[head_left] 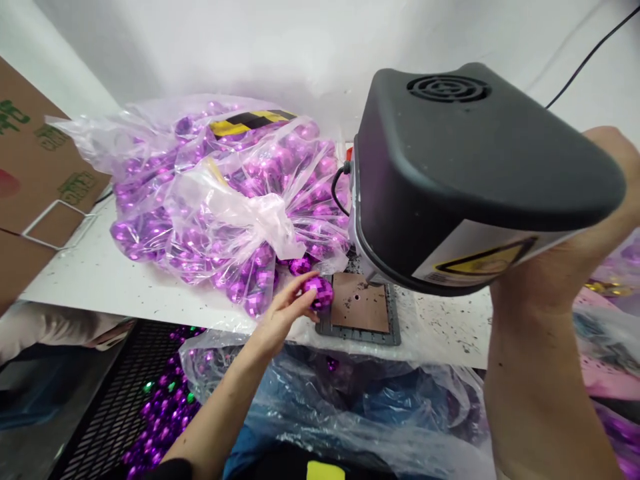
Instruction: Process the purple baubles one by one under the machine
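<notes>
My left hand (pixel 283 313) pinches a shiny purple faceted ball (pixel 319 292) at the left edge of a small brown plate (pixel 361 303) set in a dark frame on the white bench. Just behind it lies a big clear plastic bag (pixel 220 200) stuffed with several more purple balls, its mouth open toward my hand. My right arm rises at the right, and my right hand (pixel 595 220) is behind and under the black machine head (pixel 465 173) that overhangs the plate; its fingers are hidden.
A cardboard box (pixel 35 180) with a white wire handle stands at the left. Below the bench edge, a black mesh crate (pixel 125 407) holds purple and green balls beside crumpled clear plastic (pixel 350 407). More bagged items lie at the far right (pixel 610 300). Dark specks dot the bench.
</notes>
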The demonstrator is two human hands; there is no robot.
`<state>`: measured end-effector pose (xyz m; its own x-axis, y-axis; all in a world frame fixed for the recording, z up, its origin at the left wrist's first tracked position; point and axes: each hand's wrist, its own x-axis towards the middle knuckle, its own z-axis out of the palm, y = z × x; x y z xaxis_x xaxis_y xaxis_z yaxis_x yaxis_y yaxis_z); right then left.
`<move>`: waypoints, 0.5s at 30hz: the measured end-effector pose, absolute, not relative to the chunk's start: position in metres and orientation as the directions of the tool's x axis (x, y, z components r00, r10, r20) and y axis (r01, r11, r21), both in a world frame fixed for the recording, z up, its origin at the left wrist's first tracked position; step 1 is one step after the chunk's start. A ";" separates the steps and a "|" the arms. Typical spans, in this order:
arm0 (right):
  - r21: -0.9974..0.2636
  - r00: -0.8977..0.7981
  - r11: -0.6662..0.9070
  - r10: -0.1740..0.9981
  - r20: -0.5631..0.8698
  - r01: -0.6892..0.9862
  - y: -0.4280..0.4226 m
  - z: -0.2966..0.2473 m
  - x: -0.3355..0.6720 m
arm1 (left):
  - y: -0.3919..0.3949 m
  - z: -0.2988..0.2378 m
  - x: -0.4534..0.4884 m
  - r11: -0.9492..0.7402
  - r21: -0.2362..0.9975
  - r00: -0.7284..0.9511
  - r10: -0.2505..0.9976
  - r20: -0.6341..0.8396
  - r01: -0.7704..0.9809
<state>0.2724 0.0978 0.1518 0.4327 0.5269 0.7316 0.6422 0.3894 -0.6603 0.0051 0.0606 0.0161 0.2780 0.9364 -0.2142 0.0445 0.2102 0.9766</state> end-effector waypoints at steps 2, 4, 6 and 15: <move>-0.663 0.440 0.374 0.526 0.728 0.649 0.098 0.152 0.272 | 0.061 0.011 0.020 0.386 0.906 0.376 0.876 -0.301 -0.174; -0.662 0.437 0.361 0.532 0.725 0.657 0.098 0.152 0.272 | 0.064 0.004 0.033 0.440 0.866 0.407 0.854 -0.323 -0.237; -0.657 0.426 0.361 0.541 0.725 0.661 0.097 0.152 0.271 | 0.068 -0.004 0.043 0.387 0.900 0.368 0.881 -0.297 -0.200; -0.627 0.412 0.377 0.511 0.755 0.682 0.097 0.153 0.271 | 0.070 -0.030 0.067 -0.129 0.958 0.195 0.978 0.079 0.258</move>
